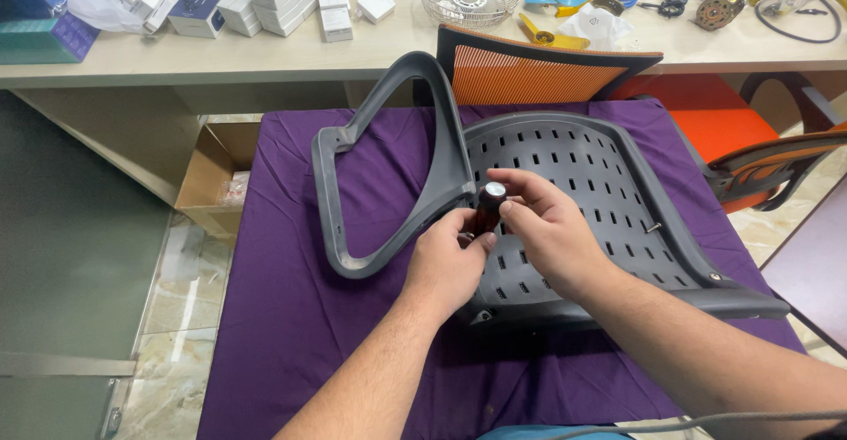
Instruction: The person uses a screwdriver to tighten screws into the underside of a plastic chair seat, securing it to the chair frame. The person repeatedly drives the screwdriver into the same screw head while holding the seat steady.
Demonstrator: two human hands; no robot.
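Now both hands pinch the screwdriver [486, 210]: left hand [447, 263] low, right hand [543, 228] curled over its smooth, slippery-looking cap (rigid seat shell [600, 175] beneath).

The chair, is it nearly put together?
Partly. The grey backrest frame already lies against the slotted seat pan on the purple cloth. Both hands, left hand and right hand, hold a dark tool handle upright at that joint. One loose bolt lies unused on the pan.
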